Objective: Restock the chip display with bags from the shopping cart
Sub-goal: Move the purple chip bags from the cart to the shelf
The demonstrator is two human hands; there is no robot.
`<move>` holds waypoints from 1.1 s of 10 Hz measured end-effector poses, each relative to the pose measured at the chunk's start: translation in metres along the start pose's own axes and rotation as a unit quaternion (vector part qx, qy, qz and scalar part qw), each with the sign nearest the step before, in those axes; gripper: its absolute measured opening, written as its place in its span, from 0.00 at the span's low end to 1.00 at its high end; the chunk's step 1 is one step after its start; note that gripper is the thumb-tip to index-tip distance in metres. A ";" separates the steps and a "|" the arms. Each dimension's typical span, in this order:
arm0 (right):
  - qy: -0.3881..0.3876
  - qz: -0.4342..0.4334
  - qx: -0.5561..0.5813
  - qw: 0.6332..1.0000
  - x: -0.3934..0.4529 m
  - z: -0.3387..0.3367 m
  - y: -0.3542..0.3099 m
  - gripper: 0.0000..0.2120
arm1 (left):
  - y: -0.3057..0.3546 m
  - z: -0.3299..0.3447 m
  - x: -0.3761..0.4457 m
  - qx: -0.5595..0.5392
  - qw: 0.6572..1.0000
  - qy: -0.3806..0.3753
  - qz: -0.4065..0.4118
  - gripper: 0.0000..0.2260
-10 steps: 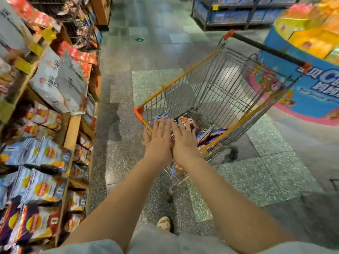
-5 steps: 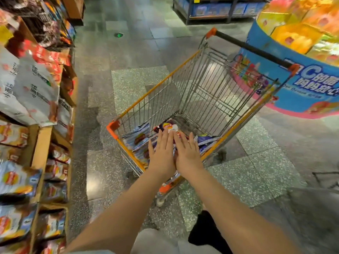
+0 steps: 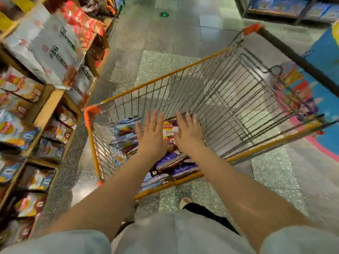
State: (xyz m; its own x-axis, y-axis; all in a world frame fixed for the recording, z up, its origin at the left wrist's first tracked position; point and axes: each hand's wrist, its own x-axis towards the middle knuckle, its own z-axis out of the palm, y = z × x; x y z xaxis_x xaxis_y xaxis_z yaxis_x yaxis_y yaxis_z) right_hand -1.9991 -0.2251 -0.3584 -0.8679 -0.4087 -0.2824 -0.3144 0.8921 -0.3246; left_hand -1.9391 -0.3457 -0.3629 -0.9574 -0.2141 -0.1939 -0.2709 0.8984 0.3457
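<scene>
Head view looks down past two bare forearms into a wire cart (image 3: pixel 229 99) parked beside the chip display (image 3: pixel 33 125). Both hands are stretched over the near end of the basket with fingers straight and slightly spread. The left hand (image 3: pixel 152 138) and right hand (image 3: pixel 189 136) sit side by side, palms down, apart by a narrow gap, each with a wide grip that holds nothing. Whether the palms touch the bags cannot be told from here.

The bags (image 3: pixel 165 158) lie piled in the cart's near corner, below and between the hands: glossy foil packs, some pale blue, some dark purple, one red-and-yellow bag showing in the gap between the hands. Their crimped edges look striped. The rest of the basket shows only its grid of thin grey wire, with an orange rim and a dark handle at the far end.

This reads as the reach-and-pick step, with no bag lifted yet. The next move calls for the fingers to curl round a bag, probably by its soft, puffy sides, with light pressure, since foil is slick and the contents crush easily. The display stands to the left: wooden bins, tilted, holding similar shiny bags in rows.
</scene>
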 end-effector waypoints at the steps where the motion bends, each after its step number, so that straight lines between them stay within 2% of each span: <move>1: -0.027 -0.040 -0.023 0.999 0.028 0.006 0.024 0.33 | 0.000 0.022 0.015 0.006 0.998 0.013 -0.056 0.37; 3: -0.074 -0.072 -0.069 0.992 0.109 0.053 0.059 0.35 | -0.023 0.077 0.051 0.060 0.993 0.012 -0.103 0.34; 5: -0.131 -0.030 -0.079 0.988 0.177 0.110 0.059 0.36 | -0.056 0.108 0.069 0.082 0.991 0.058 -0.093 0.31; 6: -0.150 -0.011 -0.095 0.984 0.204 0.145 0.059 0.38 | -0.071 0.116 0.073 0.061 0.989 0.047 -0.124 0.35; 7: -0.165 0.028 -0.109 0.980 0.230 0.180 0.069 0.39 | -0.078 0.113 0.078 0.009 0.986 0.066 -0.154 0.31; 8: -0.167 0.069 -0.120 0.976 0.237 0.203 0.072 0.38 | -0.080 0.113 0.081 0.021 0.988 0.064 -0.141 0.30; 9: -0.152 0.102 -0.020 0.983 0.247 0.241 0.086 0.35 | -0.082 0.111 0.084 0.029 0.989 0.040 -0.139 0.32; 10: -0.111 0.093 -0.013 0.989 0.291 0.308 0.146 0.42 | -0.090 0.109 0.087 0.026 0.988 0.057 -0.141 0.34; 11: -0.097 0.037 -0.073 0.992 0.287 0.317 0.150 0.37 | -0.090 0.110 0.088 0.025 0.987 0.057 -0.146 0.34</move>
State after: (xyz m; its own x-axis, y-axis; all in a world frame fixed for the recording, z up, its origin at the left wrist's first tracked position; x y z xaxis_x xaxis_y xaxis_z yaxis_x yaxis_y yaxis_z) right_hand -2.1735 -0.2694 -0.7746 -0.8048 -0.3570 -0.4741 -0.3161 0.9340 -0.1666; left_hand -1.9877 -0.4033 -0.5120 -0.8452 -0.5058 -0.1726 -0.5342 0.8096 0.2432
